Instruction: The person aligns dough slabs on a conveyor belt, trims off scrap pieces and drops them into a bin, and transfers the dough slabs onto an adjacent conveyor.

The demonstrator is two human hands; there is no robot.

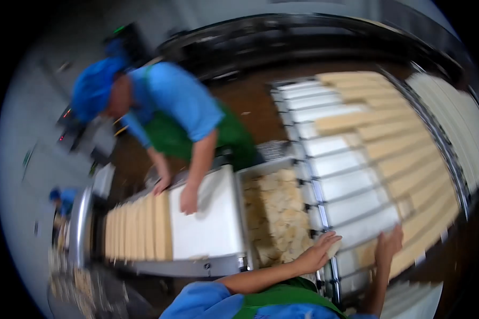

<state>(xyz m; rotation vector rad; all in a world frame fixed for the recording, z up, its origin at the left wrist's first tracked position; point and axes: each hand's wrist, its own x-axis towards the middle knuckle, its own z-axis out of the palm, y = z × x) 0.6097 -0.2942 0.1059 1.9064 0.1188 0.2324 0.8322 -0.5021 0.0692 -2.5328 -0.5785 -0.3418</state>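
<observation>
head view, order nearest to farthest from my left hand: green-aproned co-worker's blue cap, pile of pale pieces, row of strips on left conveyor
1. pile of pale pieces, just left of the left hand
2. row of strips, farther left
3. green-aproned co-worker's blue cap, upper left, farthest

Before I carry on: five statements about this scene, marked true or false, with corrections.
1. Tan strips lie side by side on the small belt. True.
2. The apron on the co-worker at the small belt is red. False: it is green.
3. A bin of pale pieces stands between the belts. True.
4. The wearer's left hand is over the small belt. False: it is at the edge of the wide belt.
5. The wearer's right hand is over the wide belt. True.
</observation>
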